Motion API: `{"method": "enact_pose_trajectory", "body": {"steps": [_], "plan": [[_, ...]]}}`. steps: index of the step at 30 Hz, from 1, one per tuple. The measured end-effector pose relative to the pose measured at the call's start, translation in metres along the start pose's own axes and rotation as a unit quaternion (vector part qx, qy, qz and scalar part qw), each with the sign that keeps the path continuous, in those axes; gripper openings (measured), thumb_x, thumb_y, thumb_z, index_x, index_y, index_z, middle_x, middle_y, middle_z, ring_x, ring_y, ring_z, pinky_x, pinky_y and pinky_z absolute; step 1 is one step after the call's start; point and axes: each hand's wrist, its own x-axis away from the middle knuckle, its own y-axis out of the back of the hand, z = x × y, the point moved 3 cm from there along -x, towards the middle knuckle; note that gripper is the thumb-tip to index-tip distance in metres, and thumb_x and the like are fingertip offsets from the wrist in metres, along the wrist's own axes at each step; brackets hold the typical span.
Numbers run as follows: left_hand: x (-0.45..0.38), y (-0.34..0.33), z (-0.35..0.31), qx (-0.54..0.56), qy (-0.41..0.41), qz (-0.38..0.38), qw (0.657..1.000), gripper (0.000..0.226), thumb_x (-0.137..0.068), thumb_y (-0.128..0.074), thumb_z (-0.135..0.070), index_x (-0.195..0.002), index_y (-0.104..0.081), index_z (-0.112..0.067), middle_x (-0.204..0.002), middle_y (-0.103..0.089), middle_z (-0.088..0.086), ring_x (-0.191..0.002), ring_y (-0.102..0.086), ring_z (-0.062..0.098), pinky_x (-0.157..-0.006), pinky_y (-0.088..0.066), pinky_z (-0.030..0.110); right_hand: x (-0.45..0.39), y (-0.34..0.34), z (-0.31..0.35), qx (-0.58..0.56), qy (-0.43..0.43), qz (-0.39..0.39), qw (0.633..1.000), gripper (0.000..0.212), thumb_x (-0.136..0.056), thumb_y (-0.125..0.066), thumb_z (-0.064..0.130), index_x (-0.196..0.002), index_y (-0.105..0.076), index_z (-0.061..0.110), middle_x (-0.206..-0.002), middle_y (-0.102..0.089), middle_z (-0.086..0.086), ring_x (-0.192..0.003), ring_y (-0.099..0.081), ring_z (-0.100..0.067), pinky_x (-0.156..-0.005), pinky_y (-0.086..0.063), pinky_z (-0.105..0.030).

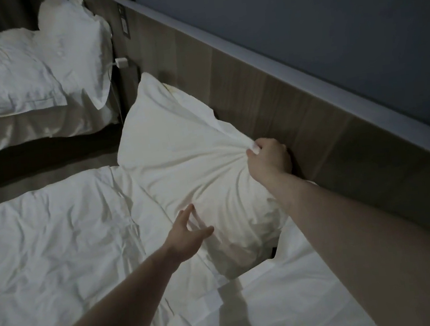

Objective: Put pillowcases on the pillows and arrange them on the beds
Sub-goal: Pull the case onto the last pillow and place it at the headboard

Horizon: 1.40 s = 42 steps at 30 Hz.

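Right hand point(268, 157) bunches the soft, wrinkled white pillowcase point(180, 153).

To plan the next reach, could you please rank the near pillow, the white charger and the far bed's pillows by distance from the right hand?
1. Near pillow: in the right hand grip.
2. White charger: on the headboard panel, between beds.
3. Far bed's pillows: upper left.

The right hand point(268, 157) pinches the white pillow point(193, 171) at three o'clock; the left hand point(187, 236) spreads open at six.
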Motion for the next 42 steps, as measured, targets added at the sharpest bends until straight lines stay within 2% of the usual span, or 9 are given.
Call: {"method": "enact_pose_trajectory", "body": {"steps": [2,5,8,11,16,18,25,39,42], "plan": [[0.005,0.003,0.003,0.026,0.016,-0.028,0.999,0.099,-0.085,-0.084,-0.029,-0.164,-0.026,-0.026,-0.168,-0.031,0.0,-0.15,-0.038,0.021,-0.117,-0.035,0.031,0.004,0.004,-0.001,-0.11,-0.003,-0.052,0.993,0.034,-0.094,-0.064,0.016,-0.061,-0.052,0.016,-0.068,-0.061,-0.001,-0.07,-0.056,-0.023,-0.07,-0.046,-0.031],[0.014,0.006,0.006,0.038,0.032,-0.035,0.998,0.102,-0.085,-0.084,-0.029,-0.165,-0.021,-0.027,-0.168,-0.032,0.0,-0.15,-0.039,0.021,-0.11,-0.036,0.027,0.021,0.004,-0.018,-0.181,-0.021,-0.121,0.976,0.016,-0.092,-0.061,0.007,-0.08,-0.067,0.016,-0.081,-0.072,-0.003,-0.082,-0.065,-0.024,-0.079,-0.053,-0.035],[0.017,0.007,0.011,0.033,0.039,-0.025,0.998,0.098,-0.087,-0.082,-0.028,-0.165,-0.022,-0.025,-0.164,-0.038,0.002,-0.138,-0.049,0.021,-0.097,-0.037,0.023,0.036,-0.002,-0.039,-0.026,-0.028,-0.052,0.998,0.014,-0.091,-0.057,0.012,-0.099,-0.068,0.017,-0.104,-0.073,-0.013,-0.101,-0.065,-0.039,-0.086,-0.055,-0.046],[0.017,0.009,0.014,0.016,0.044,-0.018,0.999,0.099,-0.086,-0.084,-0.028,-0.165,-0.024,-0.024,-0.163,-0.038,0.001,-0.141,-0.047,0.019,-0.098,-0.036,0.022,0.031,-0.002,-0.03,0.036,-0.028,-0.016,0.999,0.037,-0.084,-0.064,0.025,-0.12,-0.065,0.021,-0.118,-0.07,-0.011,-0.111,-0.063,-0.038,-0.09,-0.053,-0.044],[0.015,0.023,0.0,-0.028,0.017,-0.017,0.999,0.12,-0.055,-0.09,-0.053,-0.16,-0.036,-0.031,-0.162,-0.042,-0.004,-0.145,-0.045,0.022,-0.118,-0.039,0.036,0.002,-0.006,0.012,0.078,0.043,0.004,0.996,0.05,-0.082,-0.073,0.05,-0.122,-0.071,0.02,-0.121,-0.072,-0.01,-0.112,-0.066,-0.036,-0.088,-0.053,-0.038],[0.013,0.029,-0.013,-0.054,-0.002,-0.015,0.998,0.11,-0.065,-0.092,-0.044,-0.159,-0.037,-0.028,-0.163,-0.04,-0.003,-0.147,-0.044,0.025,-0.119,-0.04,0.041,-0.015,-0.008,0.021,0.126,0.043,0.017,0.991,0.041,-0.09,-0.071,0.045,-0.117,-0.075,0.016,-0.12,-0.073,-0.013,-0.111,-0.068,-0.036,-0.088,-0.054,-0.037],[0.024,0.039,-0.053,-0.035,-0.032,-0.012,0.999,0.092,-0.082,-0.086,-0.029,-0.158,-0.035,-0.032,-0.161,-0.042,0.0,-0.145,-0.046,0.024,-0.1,-0.048,0.035,-0.023,0.0,0.031,-0.166,-0.049,-0.151,0.973,0.027,-0.099,-0.058,0.027,-0.092,-0.076,0.009,-0.098,-0.077,-0.016,-0.094,-0.067,-0.039,-0.076,-0.05,-0.035],[0.056,0.06,-0.043,-0.052,-0.018,0.009,0.998,0.088,-0.085,-0.082,-0.026,-0.157,-0.034,-0.037,-0.158,-0.046,0.0,-0.14,-0.051,0.018,-0.095,-0.048,0.033,-0.006,0.015,0.024,-0.227,-0.259,-0.099,0.934,0.062,-0.105,-0.046,0.042,-0.141,-0.052,-0.008,-0.151,-0.051,-0.024,-0.139,-0.048,-0.04,-0.111,-0.038,-0.038],[0.061,0.064,-0.059,-0.074,-0.034,0.012,0.997,0.086,-0.087,-0.08,-0.024,-0.158,-0.033,-0.034,-0.161,-0.041,-0.002,-0.14,-0.051,0.02,-0.092,-0.047,0.032,0.008,0.032,0.027,-0.169,-0.222,-0.076,0.957,0.063,-0.104,-0.046,0.048,-0.138,-0.058,-0.003,-0.146,-0.057,-0.022,-0.135,-0.052,-0.04,-0.109,-0.041,-0.038]]}}
